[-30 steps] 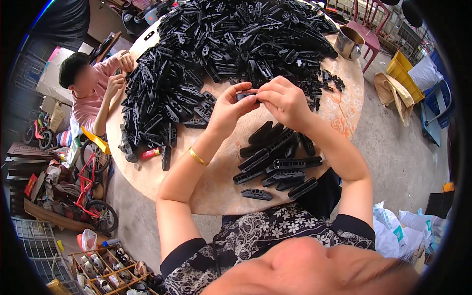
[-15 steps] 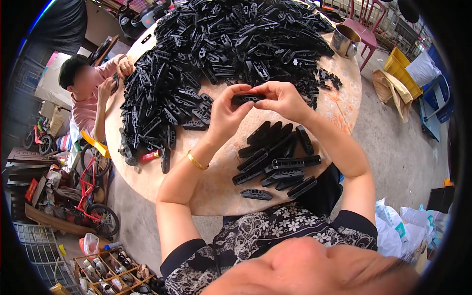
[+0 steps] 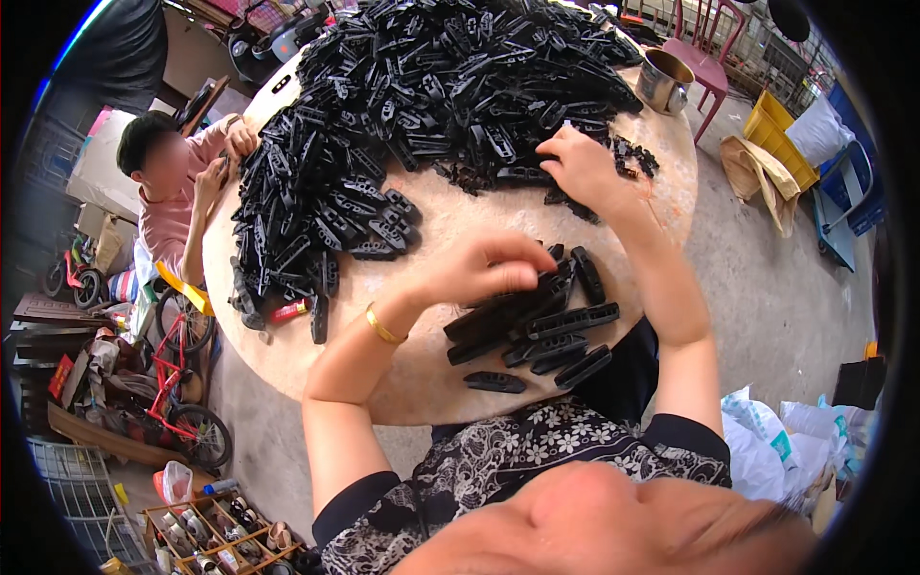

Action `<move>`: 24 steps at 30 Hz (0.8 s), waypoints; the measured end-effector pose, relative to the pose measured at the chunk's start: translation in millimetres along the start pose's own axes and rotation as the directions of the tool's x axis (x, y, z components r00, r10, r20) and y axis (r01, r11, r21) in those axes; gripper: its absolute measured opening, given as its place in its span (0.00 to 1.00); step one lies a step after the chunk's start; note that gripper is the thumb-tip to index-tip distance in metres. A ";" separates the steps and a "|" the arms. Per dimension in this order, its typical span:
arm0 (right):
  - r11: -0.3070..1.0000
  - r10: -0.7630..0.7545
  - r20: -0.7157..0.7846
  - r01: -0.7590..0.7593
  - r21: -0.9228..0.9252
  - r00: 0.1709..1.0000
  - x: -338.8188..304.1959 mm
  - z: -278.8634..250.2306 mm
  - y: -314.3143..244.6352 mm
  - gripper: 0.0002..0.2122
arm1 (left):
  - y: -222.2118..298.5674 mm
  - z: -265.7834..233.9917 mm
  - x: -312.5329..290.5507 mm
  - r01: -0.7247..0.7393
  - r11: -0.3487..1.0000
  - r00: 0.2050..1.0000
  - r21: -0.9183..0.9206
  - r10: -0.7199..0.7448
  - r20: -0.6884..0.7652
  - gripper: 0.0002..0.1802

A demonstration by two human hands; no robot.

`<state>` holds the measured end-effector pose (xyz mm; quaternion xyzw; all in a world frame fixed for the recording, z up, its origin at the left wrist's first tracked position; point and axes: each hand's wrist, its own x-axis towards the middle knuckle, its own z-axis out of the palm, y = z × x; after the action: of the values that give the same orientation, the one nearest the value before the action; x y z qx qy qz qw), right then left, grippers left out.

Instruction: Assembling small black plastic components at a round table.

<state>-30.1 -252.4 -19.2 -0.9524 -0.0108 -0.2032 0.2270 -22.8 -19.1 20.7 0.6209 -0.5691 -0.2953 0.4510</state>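
My left hand (image 3: 489, 269) is over a small group of long black plastic pieces (image 3: 573, 320) on the near part of the round table. Its fingers are curled and smeared by motion, so I cannot make out whether a piece is between them. My right hand (image 3: 583, 169) reaches to the near right edge of a large heap of black plastic pieces (image 3: 431, 86). Its fingers are bent and somewhat apart, with nothing visible in them. Small dark parts (image 3: 632, 156) lie just right of that hand. One piece with oval holes (image 3: 494, 382) lies alone at the near edge.
The patterned table (image 3: 287, 362) also bears a metal pot (image 3: 664, 81) at the far right and a red tube (image 3: 289, 311) at the left. A co-worker in pink (image 3: 165, 216) handles something at the left edge. A maroon chair (image 3: 704, 59) and a yellow crate (image 3: 778, 134) stand beyond.
My hands have parted. The left came down and nearer, over the small group; the right moved right to the heap's edge. The black piece both hands held is no longer visible between them.
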 end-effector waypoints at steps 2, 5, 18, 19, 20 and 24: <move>0.998 -0.008 -0.008 0.007 -0.067 1.000 0.0 7.1 -0.6 0.07 | -6.4 -5.5 15.7 0.178 0.980 0.950 0.095 -0.145 -0.277 0.15; 0.993 -0.012 -0.027 0.009 -0.117 1.000 2.3 12.1 -1.0 0.07 | -31.5 -19.4 36.0 0.247 0.735 0.918 0.631 0.031 -0.395 0.17; 0.995 0.071 0.024 -0.069 -0.072 0.997 0.2 11.9 -4.8 0.05 | -42.6 -19.7 27.2 0.416 0.879 0.757 0.232 -0.193 -0.625 0.14; 0.995 0.062 0.022 -0.060 -0.083 0.998 -1.7 12.5 -7.4 0.07 | -49.0 -20.6 20.8 0.360 0.916 0.761 0.178 -0.178 -0.624 0.15; 0.997 0.043 -0.007 -0.044 -0.056 0.999 -2.4 12.6 -9.8 0.07 | -55.4 -21.4 15.0 0.351 0.932 0.756 0.091 -0.225 -0.615 0.15; 0.980 -0.070 -0.171 0.100 0.169 0.983 -0.7 2.9 -17.7 0.08 | -59.2 -19.5 3.5 0.266 0.923 0.763 -0.278 -0.378 -0.524 0.16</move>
<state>-31.7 -235.2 -14.3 -0.9071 -0.0508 -0.2889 0.3020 21.1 -21.4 -23.8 0.7237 -0.2627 -0.2219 0.5983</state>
